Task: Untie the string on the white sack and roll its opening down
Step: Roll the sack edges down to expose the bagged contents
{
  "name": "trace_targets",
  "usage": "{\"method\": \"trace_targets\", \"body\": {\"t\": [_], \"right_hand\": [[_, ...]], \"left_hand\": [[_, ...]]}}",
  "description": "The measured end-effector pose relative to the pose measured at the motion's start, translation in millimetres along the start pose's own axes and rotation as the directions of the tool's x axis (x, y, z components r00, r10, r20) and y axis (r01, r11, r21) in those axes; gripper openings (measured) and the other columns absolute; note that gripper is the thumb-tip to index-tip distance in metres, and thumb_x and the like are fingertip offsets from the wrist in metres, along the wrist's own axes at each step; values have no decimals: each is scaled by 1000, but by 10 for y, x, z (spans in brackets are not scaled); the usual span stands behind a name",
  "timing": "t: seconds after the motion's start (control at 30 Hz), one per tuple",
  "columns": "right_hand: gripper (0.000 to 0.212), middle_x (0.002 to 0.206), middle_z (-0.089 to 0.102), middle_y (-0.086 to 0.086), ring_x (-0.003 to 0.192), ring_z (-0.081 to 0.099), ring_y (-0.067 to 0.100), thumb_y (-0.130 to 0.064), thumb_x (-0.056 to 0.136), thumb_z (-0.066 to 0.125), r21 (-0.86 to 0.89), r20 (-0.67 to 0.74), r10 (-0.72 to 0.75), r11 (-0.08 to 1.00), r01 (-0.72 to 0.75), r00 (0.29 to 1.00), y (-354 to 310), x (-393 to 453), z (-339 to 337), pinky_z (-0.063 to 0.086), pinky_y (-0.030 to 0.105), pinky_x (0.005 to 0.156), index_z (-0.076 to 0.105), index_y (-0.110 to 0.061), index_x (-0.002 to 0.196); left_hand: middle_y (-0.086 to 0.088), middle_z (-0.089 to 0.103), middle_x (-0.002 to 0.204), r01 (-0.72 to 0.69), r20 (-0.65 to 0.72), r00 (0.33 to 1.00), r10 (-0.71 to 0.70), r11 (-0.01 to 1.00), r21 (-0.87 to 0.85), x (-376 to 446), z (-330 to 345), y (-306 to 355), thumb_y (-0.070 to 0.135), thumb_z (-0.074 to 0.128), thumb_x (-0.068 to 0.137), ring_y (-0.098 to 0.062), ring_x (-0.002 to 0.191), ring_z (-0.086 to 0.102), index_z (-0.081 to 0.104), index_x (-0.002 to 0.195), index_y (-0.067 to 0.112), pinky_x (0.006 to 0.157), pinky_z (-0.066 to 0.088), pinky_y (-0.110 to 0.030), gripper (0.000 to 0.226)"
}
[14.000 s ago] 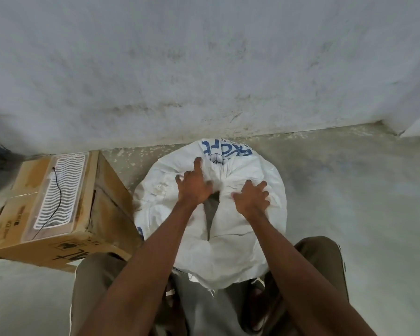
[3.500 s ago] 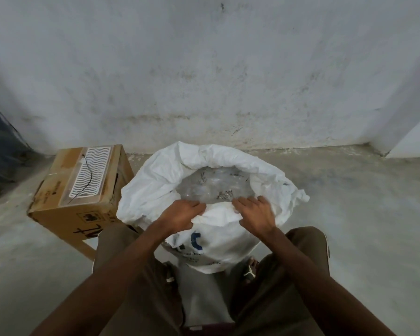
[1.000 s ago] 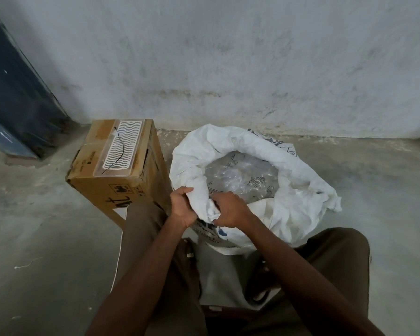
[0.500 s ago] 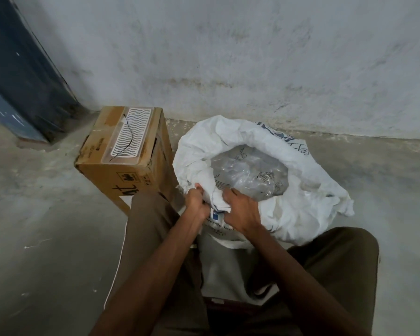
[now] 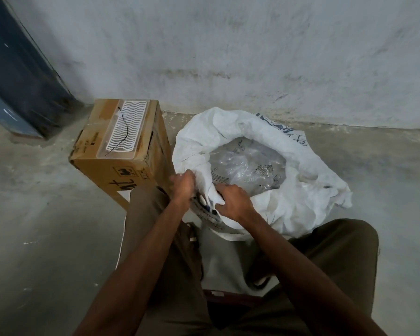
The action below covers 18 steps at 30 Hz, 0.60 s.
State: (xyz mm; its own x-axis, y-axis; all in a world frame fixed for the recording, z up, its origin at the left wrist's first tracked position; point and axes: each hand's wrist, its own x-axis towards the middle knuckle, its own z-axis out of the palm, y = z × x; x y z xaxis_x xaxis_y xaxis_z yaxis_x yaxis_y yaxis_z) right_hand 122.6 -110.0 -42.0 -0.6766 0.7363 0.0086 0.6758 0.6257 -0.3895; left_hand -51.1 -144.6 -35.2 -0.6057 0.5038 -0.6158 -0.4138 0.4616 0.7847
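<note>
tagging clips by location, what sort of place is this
Probably a storeroom or back corner of a workshop, indoors. Bare concrete floor, a stained plaster wall, a taped cardboard box on the floor, and a white sack of clear plastic packets.

One white sack (image 5: 289,202), one cardboard box (image 5: 121,151), two hands, left (image 5: 183,184) and right (image 5: 233,201).

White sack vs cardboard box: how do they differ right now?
The white sack is soft, crumpled and open, with clear plastic packets showing inside; the cardboard box is rigid, brown and taped shut. The left hand and right hand grip the sack's rim; nothing touches the box. Both sit on the concrete floor.
</note>
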Motion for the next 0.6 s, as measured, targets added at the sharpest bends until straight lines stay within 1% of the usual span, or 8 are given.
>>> {"method": "trace_targets", "body": {"t": [0.07, 0.13, 0.23, 0.33, 0.43, 0.5, 0.53, 0.6], "right_hand": [[43, 98, 68, 10, 84, 66, 38, -26, 75, 71, -82, -14, -12, 997, 10, 1000, 0, 12, 57, 50, 39, 70, 59, -15, 116], [54, 100, 70, 9, 77, 69, 38, -27, 73, 81, -195, 9, -34, 980, 35, 999, -3, -2, 137, 54, 39, 65, 61, -14, 121], [51, 82, 68, 3, 53, 66, 28, -30, 56, 92, -286, -43, -129, 952, 111, 991, 2, -21, 216, 48, 29, 46, 68, -15, 99], [34, 80, 67, 0, 52, 63, 26, -40, 72, 77, -282, -126, -206, 945, 164, 970, 56, 1, 137, 46, 28, 48, 67, -15, 93], [35, 90, 69, -3, 66, 67, 24, -36, 71, 59, -239, -134, -199, 957, 164, 971, 100, 48, 19, 49, 30, 63, 68, -19, 100], [37, 94, 67, -8, 74, 68, 21, -27, 64, 68, -190, -103, -154, 973, 133, 983, 123, 82, -9, 46, 31, 68, 64, -24, 100], [39, 95, 67, -9, 76, 68, 20, -24, 61, 71, -167, -89, -144, 978, 127, 986, 131, 94, 0, 45, 31, 68, 63, -26, 99], [41, 96, 66, -9, 78, 67, 19, -20, 60, 72, -133, -60, -130, 984, 121, 990, 129, 98, 42, 45, 31, 69, 61, -28, 98]], "left_hand": [[-2, 63, 116, -157, -66, 984, 164, 983, 94, 182, -34, -27, 55, 62, 64, -25, 96, 66, 52, 128, 21, 84, 59, -48, 74], [-1, 64, 123, -186, -58, 980, 192, 977, 100, 306, 44, -11, 66, 70, 59, -25, 108, 66, 52, 129, 22, 94, 56, -52, 85], [0, 63, 125, -195, -48, 978, 202, 973, 122, 188, 158, 210, 73, 75, 57, -24, 113, 62, 53, 134, 12, 100, 53, -45, 100], [4, 59, 118, -211, 37, 977, 208, 959, 191, 212, 276, 302, 47, 76, 85, -19, 108, 56, 56, 135, 7, 99, 48, -36, 68], [-9, 64, 116, -160, 76, 984, 158, 987, 25, 423, 261, 298, 20, 64, 96, -31, 115, 60, 61, 126, 0, 101, 47, -39, 36], [-20, 64, 125, -6, 155, 987, 34, 984, -181, 560, 218, 272, 20, 52, 95, -38, 117, 61, 61, 128, 0, 107, 47, -47, 40], [-20, 65, 124, 55, 173, 985, -17, 975, -217, 501, 174, 308, 23, 50, 91, -38, 113, 63, 62, 128, 2, 104, 49, -49, 44], [-15, 72, 103, 71, 174, 984, -26, 964, -257, 347, 80, 398, 21, 48, 86, -33, 94, 69, 68, 116, 5, 86, 57, -41, 39]]}}
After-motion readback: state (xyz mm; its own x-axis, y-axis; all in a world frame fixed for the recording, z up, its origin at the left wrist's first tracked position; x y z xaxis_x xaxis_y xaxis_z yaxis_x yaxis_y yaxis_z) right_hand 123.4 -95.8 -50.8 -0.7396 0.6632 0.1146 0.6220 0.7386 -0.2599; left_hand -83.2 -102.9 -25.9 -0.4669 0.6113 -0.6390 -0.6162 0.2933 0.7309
